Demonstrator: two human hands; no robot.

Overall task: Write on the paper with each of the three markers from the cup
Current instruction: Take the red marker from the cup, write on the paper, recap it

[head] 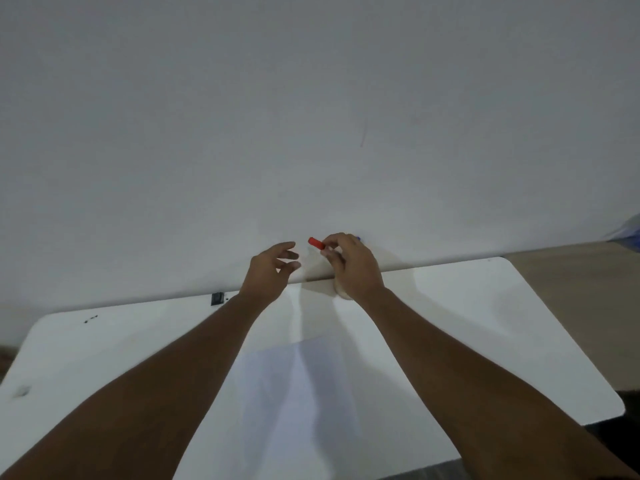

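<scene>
A white sheet of paper (294,386) lies on the white table (485,323) in front of me. My right hand (353,265) is at the table's far edge, fingers shut on a red marker (316,243) whose red end sticks out to the left. The cup (341,292) is mostly hidden under that hand; only a pale bit of its base shows. A blue tip (358,238) peeks out behind my right hand. My left hand (272,268) hovers just left of the red marker, fingers spread and holding nothing.
A white wall (311,116) rises right behind the table. A small black object (217,298) sits at the table's far edge on the left, with dark specks (90,319) further left. A tan floor (571,289) shows on the right.
</scene>
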